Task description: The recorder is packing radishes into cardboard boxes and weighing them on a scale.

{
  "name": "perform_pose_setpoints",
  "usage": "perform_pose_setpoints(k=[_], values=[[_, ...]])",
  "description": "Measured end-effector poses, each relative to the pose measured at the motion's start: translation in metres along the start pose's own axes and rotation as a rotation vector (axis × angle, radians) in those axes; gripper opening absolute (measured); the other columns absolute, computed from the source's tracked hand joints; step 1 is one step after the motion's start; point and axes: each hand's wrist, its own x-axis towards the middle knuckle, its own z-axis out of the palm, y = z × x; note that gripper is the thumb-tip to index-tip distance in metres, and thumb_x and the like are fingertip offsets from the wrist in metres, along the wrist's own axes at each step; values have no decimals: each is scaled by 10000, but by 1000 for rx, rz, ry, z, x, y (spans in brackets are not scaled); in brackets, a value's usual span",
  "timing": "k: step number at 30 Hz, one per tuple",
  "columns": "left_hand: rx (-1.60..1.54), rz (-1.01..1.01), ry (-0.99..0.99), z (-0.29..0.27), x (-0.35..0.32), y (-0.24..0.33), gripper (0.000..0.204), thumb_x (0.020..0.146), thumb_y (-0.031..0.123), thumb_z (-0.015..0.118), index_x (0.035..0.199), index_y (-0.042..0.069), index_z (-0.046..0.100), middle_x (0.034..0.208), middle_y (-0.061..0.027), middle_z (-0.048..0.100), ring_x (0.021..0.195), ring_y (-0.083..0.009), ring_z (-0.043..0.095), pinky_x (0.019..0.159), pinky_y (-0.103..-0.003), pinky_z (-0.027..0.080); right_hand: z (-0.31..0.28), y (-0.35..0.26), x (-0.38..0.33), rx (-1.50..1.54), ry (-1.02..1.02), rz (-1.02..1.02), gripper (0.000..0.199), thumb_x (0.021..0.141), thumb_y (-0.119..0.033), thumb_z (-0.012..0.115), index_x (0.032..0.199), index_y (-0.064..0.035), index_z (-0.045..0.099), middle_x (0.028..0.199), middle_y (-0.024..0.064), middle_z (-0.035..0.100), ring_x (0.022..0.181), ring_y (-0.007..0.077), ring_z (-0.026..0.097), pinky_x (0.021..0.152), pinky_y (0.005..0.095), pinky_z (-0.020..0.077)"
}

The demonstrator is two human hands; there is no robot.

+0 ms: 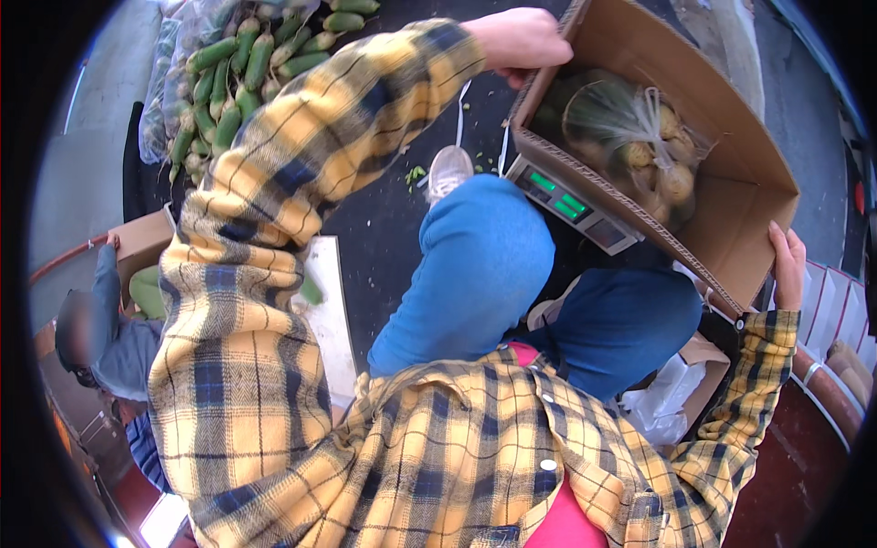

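An open cardboard box (630,196) sits tilted on or just over a digital scale (585,219) with a lit green display. Inside it lies a clear plastic bag (653,119), knotted at the top, filled with green and pale root vegetables that look like green radishes. At the box's far left edge, my left hand (525,41) is closed round the cardboard. My right hand (787,265) grips the near right edge, its fingers on the outer wall and partly hidden. The box wall covers some of the bag and part of the scale.
A heap of green radishes (233,78) lies at the far left, with plastic-wrapped ones beside it. My knees (484,256) are below the box. A pale board (333,310) lies left of them. Another person (114,338) is at the left edge. White plastic (662,397) lies low right.
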Motion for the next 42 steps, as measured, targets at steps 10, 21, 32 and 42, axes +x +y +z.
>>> perform_pose_setpoints(k=[10, 21, 32, 42], values=[[-278, -343, 242, -61, -114, 42, 292, 804, 246, 583, 731, -36, 607, 604, -55, 545, 529, -132, 525, 486, -288, 417, 31, -95, -6, -50, -44, -174, 214, 895, -264, 556, 885, -61, 624, 670, -71, 551, 504, -14, 438, 425, 148, 256], [-327, -502, 552, -14, -295, -16, 258, 890, 228, 529, 934, -19, 593, 818, 2, 608, 729, -62, 542, 662, -218, 425, 159, -177, 12, -100, -228, -774, 263, 865, -235, 573, 790, 17, 587, 646, -42, 503, 584, 52, 419, 528, 248, 342], [-482, -879, 861, 113, -437, -98, 286, 854, 260, 520, 872, -12, 608, 683, -10, 584, 564, -94, 530, 482, -241, 383, 360, -157, -10, -403, -452, -913, 281, 786, -276, 552, 718, -14, 629, 727, 204, 617, 704, 385, 599, 646, 448, 484], [-458, -1250, 466, 173, -527, -153, 251, 793, 189, 536, 867, -36, 619, 637, -79, 609, 474, -168, 566, 413, -288, 408, 470, -82, -108, -366, -766, -654, 244, 709, -186, 528, 674, 19, 654, 717, 237, 631, 720, 396, 630, 704, 452, 511]])
